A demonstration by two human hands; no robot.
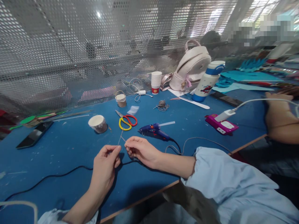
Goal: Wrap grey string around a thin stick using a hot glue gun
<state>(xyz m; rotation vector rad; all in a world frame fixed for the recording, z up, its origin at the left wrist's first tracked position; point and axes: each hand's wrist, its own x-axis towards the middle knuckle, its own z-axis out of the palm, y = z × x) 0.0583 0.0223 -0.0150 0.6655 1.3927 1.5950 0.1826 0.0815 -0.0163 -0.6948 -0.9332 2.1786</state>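
Note:
Above the blue table, my left hand (pixel 106 165) pinches a thin pale string (pixel 121 137) between thumb and fingertips. My right hand (pixel 140 149) is closed just beside it, its fingertips on another end of the same thin string. The two strands meet a little above my fingers. Beyond them lie scissors (pixel 126 123) with one yellow and one red handle loop. Right of the scissors is a blue glue gun (pixel 155 131) with a clear stick in its back. A small wrapped paper cup (pixel 98 123) stands to the left of the scissors.
A ball of grey yarn (pixel 162 105), stacked paper cups (pixel 156 82), a bottle (pixel 207 81) and a backpack (pixel 192 67) stand farther back. A phone (pixel 35 134) lies left; a magenta power bank (pixel 220 124) sits right. Black cable (pixel 56 175) crosses in front. Another person's arm (pixel 281 119) rests at right.

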